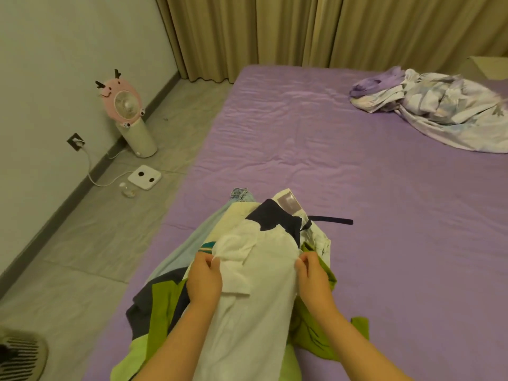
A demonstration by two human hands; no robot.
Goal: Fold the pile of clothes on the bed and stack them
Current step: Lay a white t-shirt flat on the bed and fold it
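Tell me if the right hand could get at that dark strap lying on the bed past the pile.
Probably yes. The dark strap lies uncovered on the purple sheet, on the right hand's side. But that hand is pinching the white garment, so it would have to let go first.

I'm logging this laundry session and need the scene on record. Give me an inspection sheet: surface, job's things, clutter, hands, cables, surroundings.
Surface: purple bed sheet, wrinkled.
Job's things: white garment on top of an unfolded pile of clothes; no folded stack seen.
Clutter: crumpled floral bedding at the far right of the bed.
Hands: left hand and right hand each pinch an edge of the white garment.
Cables: white cord from the wall socket along the floor.
Surroundings: pink deer fan, white scale, tan curtains.
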